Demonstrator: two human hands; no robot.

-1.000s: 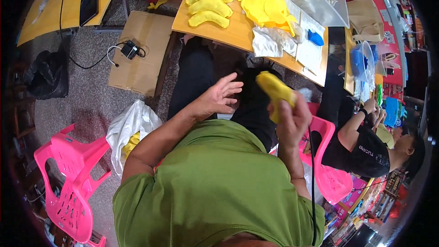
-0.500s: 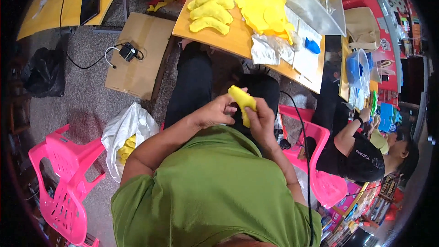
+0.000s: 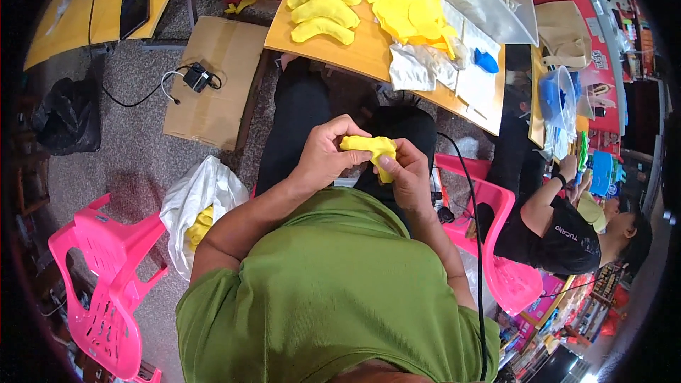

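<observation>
Above my lap, both hands hold a soft yellow fabric piece [image 3: 374, 144], bent in the middle. My left hand [image 3: 328, 153] pinches its left end between thumb and fingers. My right hand [image 3: 413, 179] is closed round the other end, the thumb pressed on top, and part of the piece hangs below. At the table's far left lie several plump yellow banana-shaped fabric pieces [image 3: 323, 8]. Beside them is a heap of flat yellow fabric cutouts [image 3: 408, 10]. Whether a needle or other small tool is in my fingers I cannot make out.
The wooden table [image 3: 369, 64] also carries clear plastic bags [image 3: 413, 69], a blue item [image 3: 486, 61] and a translucent bin [image 3: 500, 0]. A white sack [image 3: 186, 202] with yellow pieces and a pink chair [image 3: 106, 269] stand left. A co-worker [image 3: 560, 227] sits right. A black cable [image 3: 477, 241] hangs beside my right arm.
My left hand has moved up and taken hold of the free end of the yellow piece. That piece has turned from slanting to nearly level at its left end.
</observation>
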